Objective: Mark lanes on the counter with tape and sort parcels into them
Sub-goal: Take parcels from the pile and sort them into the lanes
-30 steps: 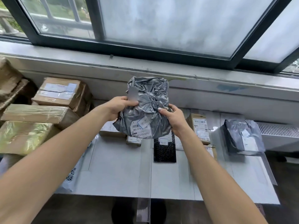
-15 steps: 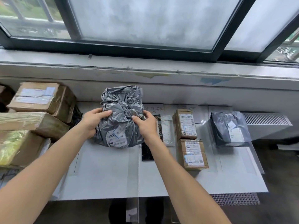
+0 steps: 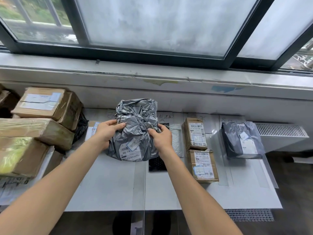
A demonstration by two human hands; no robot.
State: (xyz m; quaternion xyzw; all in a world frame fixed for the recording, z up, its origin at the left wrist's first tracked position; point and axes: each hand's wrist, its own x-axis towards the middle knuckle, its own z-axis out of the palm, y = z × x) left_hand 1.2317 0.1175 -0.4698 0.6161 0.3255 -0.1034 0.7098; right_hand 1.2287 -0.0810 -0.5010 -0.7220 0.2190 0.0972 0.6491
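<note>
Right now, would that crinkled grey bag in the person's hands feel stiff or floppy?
Probably floppy: the grey bag is creased all over and puckers where the left hand and right hand grip it. Its glossy film may be slippery.

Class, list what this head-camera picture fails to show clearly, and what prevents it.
Head view:
- Handwritten lane labels: too small to read.
- Black parcel: mostly hidden behind the grey parcel and right hand.
- Small parcel: mostly covered by the left hand.
- Left box stack: cut off by the edge.
</note>
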